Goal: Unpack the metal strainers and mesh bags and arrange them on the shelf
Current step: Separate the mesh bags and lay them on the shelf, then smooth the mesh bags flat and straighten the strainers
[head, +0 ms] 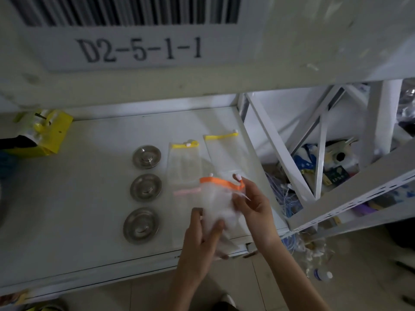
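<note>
Orange-topped mesh bag (219, 205) pinched between closed fingers of left hand (199, 245) and right hand (253, 205).

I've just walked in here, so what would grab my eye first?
Probably the two hands, left hand and right hand, holding the orange-trimmed mesh bag over the shelf's front edge. Next, three metal strainers in a neat column mid-shelf, and the big D2-5-1-1 label overhead.

Dim, grey light; soft blur throughout — wide-angle bending at the edges.
</note>
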